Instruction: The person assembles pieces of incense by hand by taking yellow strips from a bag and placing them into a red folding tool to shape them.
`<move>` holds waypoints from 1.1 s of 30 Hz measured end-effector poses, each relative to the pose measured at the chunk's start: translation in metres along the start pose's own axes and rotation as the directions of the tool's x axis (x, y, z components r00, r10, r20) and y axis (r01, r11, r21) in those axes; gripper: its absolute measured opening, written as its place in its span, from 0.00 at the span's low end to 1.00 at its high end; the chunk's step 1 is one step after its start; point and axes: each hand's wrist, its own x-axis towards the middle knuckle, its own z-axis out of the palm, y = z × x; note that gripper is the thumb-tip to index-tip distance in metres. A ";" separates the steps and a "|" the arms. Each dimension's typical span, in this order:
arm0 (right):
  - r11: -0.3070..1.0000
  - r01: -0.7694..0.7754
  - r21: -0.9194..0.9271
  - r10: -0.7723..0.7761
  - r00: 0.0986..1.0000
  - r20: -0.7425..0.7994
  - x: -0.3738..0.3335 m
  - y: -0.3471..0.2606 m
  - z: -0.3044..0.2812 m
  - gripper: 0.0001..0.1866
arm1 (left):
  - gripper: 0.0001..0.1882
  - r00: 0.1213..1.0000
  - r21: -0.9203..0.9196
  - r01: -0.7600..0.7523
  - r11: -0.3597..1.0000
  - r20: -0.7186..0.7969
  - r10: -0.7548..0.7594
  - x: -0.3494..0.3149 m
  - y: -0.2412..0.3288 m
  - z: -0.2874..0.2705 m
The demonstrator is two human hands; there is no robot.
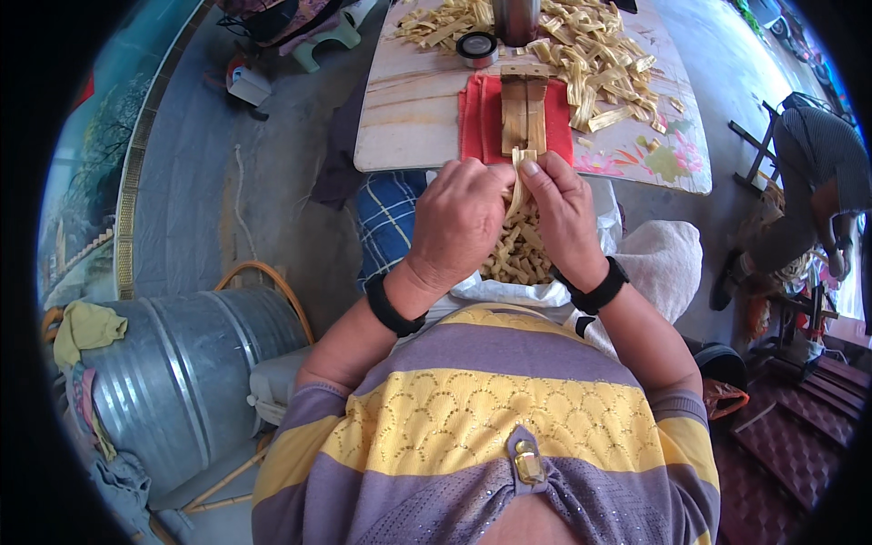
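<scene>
A pale yellow, flat strip (520, 186) is pinched between my two hands at the near table edge; its material is unclear. My left hand (461, 213) has its fingers closed round the strip's left side. From the right, my right hand (565, 204) grips its upper end between thumb and curled fingers. Below the hands, a white bag (518, 292) holds many small, knotted-looking yellowish pieces (520, 250). Just beyond my fingertips, a small wooden board (524, 113) with a dark line down its middle lies on a folded red cloth (481, 118).
Loose yellow strips (599, 54) are heaped on the far part of the table (409, 118), round a dark metal cylinder (516, 20) and a round lid-like piece (477, 47). A metal drum (191, 372) stands at left. Another person (808, 173) bends over at right.
</scene>
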 end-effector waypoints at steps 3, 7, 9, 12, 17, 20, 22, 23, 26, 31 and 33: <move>0.851 -0.244 0.465 0.201 0.969 0.141 -0.002 -0.008 0.007 0.12 | 0.20 0.912 -0.108 -0.191 0.976 -0.388 0.136 0.001 -0.005 0.007; 0.956 -0.143 0.255 0.114 0.985 0.128 -0.010 -0.032 0.010 0.12 | 0.15 0.916 -0.202 -0.290 0.936 -0.342 0.210 0.006 -0.011 0.007; 0.985 0.115 -0.130 -0.099 0.987 0.125 -0.018 -0.033 0.005 0.11 | 0.14 0.966 -0.320 -0.138 0.937 -0.251 0.057 0.003 -0.008 0.003; 0.855 0.359 -0.376 -0.304 0.932 0.199 -0.017 -0.031 -0.003 0.11 | 0.07 0.982 -0.603 0.055 0.796 -0.111 -0.152 0.003 -0.007 0.008; 0.840 0.394 -0.373 -0.367 0.919 0.144 -0.011 -0.038 -0.017 0.11 | 0.10 0.908 -0.936 0.342 -0.086 0.353 -0.225 0.003 -0.010 0.002; 0.974 0.194 -0.114 -0.178 0.975 0.134 -0.009 -0.043 -0.021 0.12 | 0.14 0.904 -0.912 0.380 -0.151 0.401 -0.148 0.000 -0.017 -0.005; 0.989 0.118 -0.089 -0.100 0.978 0.185 -0.010 -0.044 -0.023 0.14 | 0.13 0.939 -0.937 0.322 0.132 0.298 -0.173 0.003 -0.019 -0.003; 0.997 0.050 -0.057 -0.036 0.974 0.226 -0.013 -0.047 -0.023 0.15 | 0.11 0.964 -0.931 0.246 0.271 0.207 -0.166 0.007 -0.017 0.000; 0.993 0.096 -0.066 -0.068 0.940 0.335 -0.016 -0.049 -0.020 0.16 | 0.04 0.954 -0.760 0.274 0.590 0.137 -0.266 0.006 -0.021 0.002; 0.993 -0.077 0.086 0.043 0.939 0.342 -0.010 -0.052 -0.012 0.13 | 0.08 0.973 -0.778 0.203 0.595 0.094 -0.210 -0.005 -0.017 -0.001; 0.996 -0.020 0.091 -0.004 0.967 0.255 -0.011 -0.053 -0.012 0.11 | 0.12 0.953 -0.736 0.301 0.607 0.206 -0.223 -0.004 -0.008 -0.014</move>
